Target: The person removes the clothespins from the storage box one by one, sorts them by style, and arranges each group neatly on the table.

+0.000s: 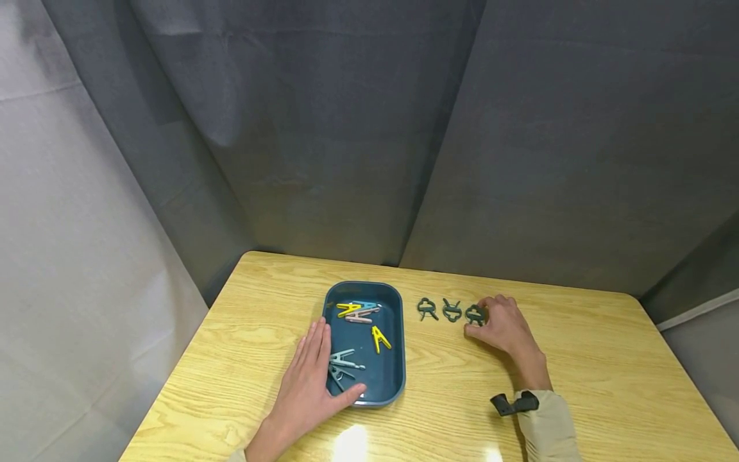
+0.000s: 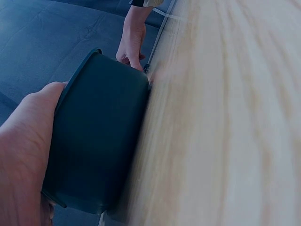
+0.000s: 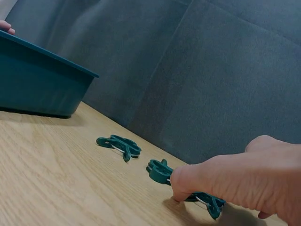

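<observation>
A dark teal plastic bin (image 1: 394,378) stands on the table with several clothespins inside. My left hand (image 1: 310,377) rests along its left rim, fingers straight and thumb over the near rim. To the right of the bin, dark green plastic clips lie in a row: a left clip (image 1: 427,309), a middle clip (image 1: 452,310) and a right clip (image 1: 475,314). Thumb and fingers of my right hand (image 1: 509,326) pinch the right clip. In the right wrist view the thumb partly hides this clip (image 3: 209,201), low over the wood.
In the bin lie a yellow clothespin (image 1: 380,339), a pink clothespin (image 1: 359,316) and pale grey-green clothespins (image 1: 344,360), among others. The wooden table (image 1: 606,372) ends at a grey curtain (image 1: 346,141) behind. A black strap (image 1: 514,403) sits at the right sleeve.
</observation>
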`<state>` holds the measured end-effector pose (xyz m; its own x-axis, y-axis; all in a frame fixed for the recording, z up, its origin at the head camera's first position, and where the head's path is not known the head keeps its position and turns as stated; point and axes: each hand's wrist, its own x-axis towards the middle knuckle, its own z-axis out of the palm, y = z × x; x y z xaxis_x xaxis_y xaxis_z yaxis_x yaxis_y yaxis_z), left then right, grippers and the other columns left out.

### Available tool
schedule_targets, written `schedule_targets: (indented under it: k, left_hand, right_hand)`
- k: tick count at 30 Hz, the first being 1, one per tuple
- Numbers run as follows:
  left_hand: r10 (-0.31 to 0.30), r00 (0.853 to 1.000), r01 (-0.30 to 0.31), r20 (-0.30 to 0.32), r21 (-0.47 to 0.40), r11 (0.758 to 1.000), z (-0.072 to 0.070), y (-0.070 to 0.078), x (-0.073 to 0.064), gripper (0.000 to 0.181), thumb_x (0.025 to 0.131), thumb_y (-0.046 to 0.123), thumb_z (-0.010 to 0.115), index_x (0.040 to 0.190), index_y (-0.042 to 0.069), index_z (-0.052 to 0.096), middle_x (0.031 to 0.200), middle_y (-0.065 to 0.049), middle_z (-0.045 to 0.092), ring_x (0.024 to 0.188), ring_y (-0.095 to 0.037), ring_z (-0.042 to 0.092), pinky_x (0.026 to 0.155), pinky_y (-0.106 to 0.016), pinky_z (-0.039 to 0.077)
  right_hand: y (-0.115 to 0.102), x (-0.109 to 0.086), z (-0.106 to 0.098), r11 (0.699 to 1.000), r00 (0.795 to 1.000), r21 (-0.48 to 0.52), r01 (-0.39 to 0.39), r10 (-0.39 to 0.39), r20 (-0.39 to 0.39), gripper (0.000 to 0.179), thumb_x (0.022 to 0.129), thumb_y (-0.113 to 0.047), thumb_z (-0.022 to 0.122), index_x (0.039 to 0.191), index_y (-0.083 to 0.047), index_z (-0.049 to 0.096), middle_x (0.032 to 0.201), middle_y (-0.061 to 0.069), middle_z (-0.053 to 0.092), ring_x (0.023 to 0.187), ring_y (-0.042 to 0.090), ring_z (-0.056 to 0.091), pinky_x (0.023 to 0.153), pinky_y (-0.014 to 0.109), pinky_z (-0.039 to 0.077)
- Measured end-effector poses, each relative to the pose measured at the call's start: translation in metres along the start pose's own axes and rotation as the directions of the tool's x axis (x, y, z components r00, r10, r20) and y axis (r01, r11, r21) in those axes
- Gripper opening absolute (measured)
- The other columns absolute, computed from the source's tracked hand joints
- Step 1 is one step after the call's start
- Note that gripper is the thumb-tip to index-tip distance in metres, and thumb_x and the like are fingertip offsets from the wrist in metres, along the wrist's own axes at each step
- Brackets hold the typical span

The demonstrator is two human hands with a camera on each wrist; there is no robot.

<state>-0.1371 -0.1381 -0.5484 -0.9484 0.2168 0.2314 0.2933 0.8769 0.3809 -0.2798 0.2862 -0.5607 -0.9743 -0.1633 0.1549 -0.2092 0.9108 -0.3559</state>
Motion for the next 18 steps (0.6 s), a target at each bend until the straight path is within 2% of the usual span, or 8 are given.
schedule_targets:
  k: [13, 18]
  left_hand:
    - [0.008, 1.000, -0.008, -0.016, 0.011, 1.000, 0.0018, -0.0015, -0.0002, 0.127, 0.082, 0.092, 0.050, 0.166, 0.003, 0.019, 0.175, -0.011, 0.012, 0.162, -0.026, 0.010, 0.129, -0.047, 0.020]
    - [0.012, 1.000, -0.011, -0.019, 0.014, 1.000, 0.0021, -0.0018, -0.0003, 0.126, 0.082, 0.091, 0.050, 0.167, 0.004, 0.017, 0.176, -0.010, 0.011, 0.162, -0.025, 0.008, 0.129, -0.046, 0.020]
  right_hand:
    - [0.0065, -0.0004, 0.0046, 0.999, 1.000, 0.038, -0.021, 0.020, 0.005, 0.062, 0.082, -0.040, 0.078, 0.124, 0.004, 0.067, 0.118, 0.026, 0.065, 0.112, 0.047, 0.053, 0.089, 0.060, 0.049]
    - [0.0067, -0.0007, 0.0041, 0.998, 1.000, 0.049, -0.025, 0.024, 0.014, 0.065, 0.084, -0.041, 0.077, 0.130, 0.003, 0.064, 0.121, 0.027, 0.064, 0.114, 0.047, 0.051, 0.088, 0.060, 0.048]
